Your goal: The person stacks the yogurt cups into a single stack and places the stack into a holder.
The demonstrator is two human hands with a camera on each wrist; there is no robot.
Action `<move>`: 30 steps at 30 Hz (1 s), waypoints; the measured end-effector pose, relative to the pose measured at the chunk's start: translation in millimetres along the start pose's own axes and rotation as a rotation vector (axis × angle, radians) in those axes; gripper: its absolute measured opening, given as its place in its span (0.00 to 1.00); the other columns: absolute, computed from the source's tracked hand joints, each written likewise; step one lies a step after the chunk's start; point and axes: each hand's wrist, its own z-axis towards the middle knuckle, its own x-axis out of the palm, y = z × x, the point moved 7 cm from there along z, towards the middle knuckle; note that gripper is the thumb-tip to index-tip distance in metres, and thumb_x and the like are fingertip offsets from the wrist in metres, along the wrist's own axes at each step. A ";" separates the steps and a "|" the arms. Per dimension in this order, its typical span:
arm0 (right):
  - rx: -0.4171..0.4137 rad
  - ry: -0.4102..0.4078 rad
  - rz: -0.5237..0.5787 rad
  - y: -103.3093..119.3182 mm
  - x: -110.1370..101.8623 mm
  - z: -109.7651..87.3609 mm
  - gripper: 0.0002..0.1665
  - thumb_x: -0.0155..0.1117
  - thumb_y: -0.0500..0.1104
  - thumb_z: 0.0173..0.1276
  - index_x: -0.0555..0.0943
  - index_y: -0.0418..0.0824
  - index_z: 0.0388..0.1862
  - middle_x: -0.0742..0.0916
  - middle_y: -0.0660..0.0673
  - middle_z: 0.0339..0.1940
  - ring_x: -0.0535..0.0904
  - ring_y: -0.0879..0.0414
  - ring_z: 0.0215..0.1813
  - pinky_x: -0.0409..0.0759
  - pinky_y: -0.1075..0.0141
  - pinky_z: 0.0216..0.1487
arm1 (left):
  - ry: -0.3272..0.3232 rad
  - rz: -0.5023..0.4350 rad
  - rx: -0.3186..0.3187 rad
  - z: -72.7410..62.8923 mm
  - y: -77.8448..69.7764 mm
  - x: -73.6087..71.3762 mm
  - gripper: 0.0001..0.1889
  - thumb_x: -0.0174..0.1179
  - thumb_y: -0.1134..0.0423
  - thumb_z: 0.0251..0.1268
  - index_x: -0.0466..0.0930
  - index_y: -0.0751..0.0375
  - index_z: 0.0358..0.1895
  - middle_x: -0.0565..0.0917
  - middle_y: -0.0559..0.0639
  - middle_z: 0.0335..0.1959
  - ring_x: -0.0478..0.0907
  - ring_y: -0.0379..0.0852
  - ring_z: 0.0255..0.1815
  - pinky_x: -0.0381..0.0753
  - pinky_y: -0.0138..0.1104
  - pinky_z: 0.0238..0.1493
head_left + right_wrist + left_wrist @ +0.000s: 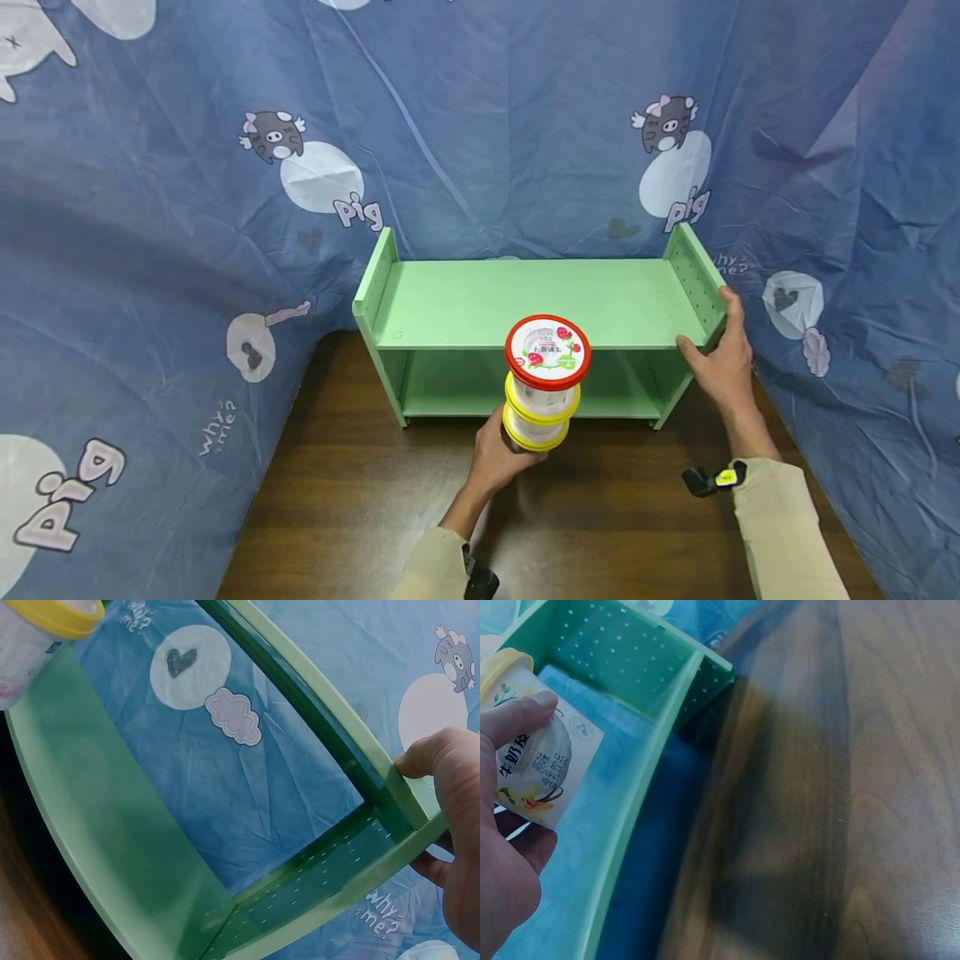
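A stack of lidded paper cups stands in front of a two-tier green shelf [525, 300], held by my left hand [495, 462] near its base. The top cup [547, 350] has a red rim and a strawberry-printed lid; yellow rims show below it. Up close in the left wrist view, my thumb lies across a white, yellow-rimmed cup [574, 754] with Chinese print and a flower, and fingers show beneath it. My right hand [723, 362] grips the shelf's right end, thumb on the upper board's front edge [382, 769] and fingers outside the perforated side panel [322, 862].
The shelf stands on a brown wooden surface [360, 500], its lower board [450, 383] partly behind the cups. Blue cloth [465, 125] with pig prints hangs behind and along both sides. A dark wrist device [705, 481] sits at the right cuff.
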 end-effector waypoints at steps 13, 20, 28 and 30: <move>0.011 -0.001 -0.009 -0.8 0.4 0.1 0.56 0.71 0.36 0.57 0.55 0.55 0.80 0.66 0.36 0.79 0.64 0.30 0.75 0.62 0.34 0.69 | -0.018 0.019 0.022 3.1 -17.0 -3.5 0.44 0.81 0.55 0.36 0.73 0.56 0.64 0.85 0.51 0.54 0.81 0.49 0.55 0.79 0.45 0.60; 0.008 0.000 -0.005 1.0 0.2 -0.4 0.55 0.71 0.35 0.57 0.55 0.53 0.80 0.66 0.35 0.79 0.64 0.31 0.75 0.63 0.35 0.69 | -0.035 0.015 0.013 4.6 -31.0 -8.6 0.44 0.81 0.55 0.37 0.72 0.57 0.64 0.84 0.52 0.54 0.81 0.50 0.55 0.79 0.45 0.59; 0.004 -0.001 0.002 3.1 -1.2 -0.7 0.55 0.72 0.37 0.58 0.55 0.53 0.80 0.66 0.37 0.80 0.64 0.32 0.76 0.62 0.35 0.70 | -0.053 0.010 0.005 7.9 -43.6 -12.7 0.44 0.82 0.56 0.35 0.73 0.57 0.63 0.85 0.53 0.53 0.81 0.50 0.54 0.79 0.45 0.59; 0.003 -0.001 0.003 3.6 -1.5 -0.9 0.55 0.72 0.37 0.58 0.55 0.53 0.80 0.65 0.37 0.80 0.64 0.33 0.76 0.62 0.35 0.70 | -0.052 0.007 0.005 8.5 -45.8 -13.3 0.44 0.81 0.55 0.35 0.73 0.57 0.63 0.85 0.53 0.52 0.81 0.50 0.54 0.79 0.44 0.58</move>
